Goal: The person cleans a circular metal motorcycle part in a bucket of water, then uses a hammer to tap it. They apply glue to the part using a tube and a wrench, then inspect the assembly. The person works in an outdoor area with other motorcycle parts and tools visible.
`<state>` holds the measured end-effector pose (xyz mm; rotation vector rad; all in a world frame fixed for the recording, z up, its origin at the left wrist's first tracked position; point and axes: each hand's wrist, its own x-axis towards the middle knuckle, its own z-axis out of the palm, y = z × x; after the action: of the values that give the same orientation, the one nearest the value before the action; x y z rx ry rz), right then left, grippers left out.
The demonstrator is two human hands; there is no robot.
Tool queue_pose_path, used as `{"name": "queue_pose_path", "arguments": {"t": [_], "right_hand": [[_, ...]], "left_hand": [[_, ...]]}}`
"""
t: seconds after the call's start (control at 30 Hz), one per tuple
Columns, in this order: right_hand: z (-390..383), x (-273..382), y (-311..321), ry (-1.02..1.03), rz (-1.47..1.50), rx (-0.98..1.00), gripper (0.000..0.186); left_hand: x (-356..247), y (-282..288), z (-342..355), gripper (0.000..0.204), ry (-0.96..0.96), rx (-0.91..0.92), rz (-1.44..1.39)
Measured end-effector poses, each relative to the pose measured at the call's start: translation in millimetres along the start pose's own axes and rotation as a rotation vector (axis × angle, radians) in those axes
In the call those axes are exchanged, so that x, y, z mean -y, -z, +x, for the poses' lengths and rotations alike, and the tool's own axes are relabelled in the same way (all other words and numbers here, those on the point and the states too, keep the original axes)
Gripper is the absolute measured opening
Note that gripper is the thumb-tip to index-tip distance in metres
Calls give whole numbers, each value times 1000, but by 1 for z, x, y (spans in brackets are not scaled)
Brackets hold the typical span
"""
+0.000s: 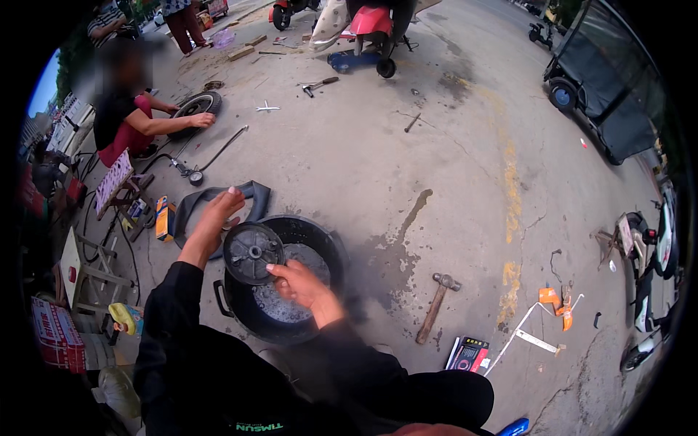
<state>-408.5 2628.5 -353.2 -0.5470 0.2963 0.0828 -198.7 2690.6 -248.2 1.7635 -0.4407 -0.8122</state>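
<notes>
Wheel [252, 253]: dark metal disc with hub, tilted over the black basin [331, 243], above soapy water.
Left hand [215, 218]: reaching past the wheel's top edge, fingers spread wide toward the rubber tube [254, 195]; grip on the rim not clear.
Right hand [299, 285]: grip narrow, fingertips pinching the wheel's lower right rim.
Handling: likely stiff, fairly heavy, probably wet and slippery; best taken at opposite rim edges, or by the hub.
Nearby: hammer [436, 305] on the concrete, well apart; another person [123, 120] pressing a tyre [193, 106].
Hidden: wheel's far face, left palm contact, basin depth; rim blur bends the edges.
</notes>
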Motion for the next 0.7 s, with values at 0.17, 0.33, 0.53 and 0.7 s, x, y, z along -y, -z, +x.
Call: {"name": "queue_pose_path", "arguments": {"t": [0.17, 0.33, 0.53, 0.7], "right_hand": [[18, -14, -3, 189, 251, -128, 20], [41, -11, -49, 326, 694, -314, 26], [37, 7, -80, 353, 415, -315, 35], [11, 15, -56, 180, -75, -104, 28]], "left_hand": [[5, -12, 10, 58, 5, 285, -421], [6, -13, -10, 44, -260, 48, -242], [3, -45, -32, 36, -737, -291, 309], [-34, 18, 3, 44, -295, -265, -225]]}}
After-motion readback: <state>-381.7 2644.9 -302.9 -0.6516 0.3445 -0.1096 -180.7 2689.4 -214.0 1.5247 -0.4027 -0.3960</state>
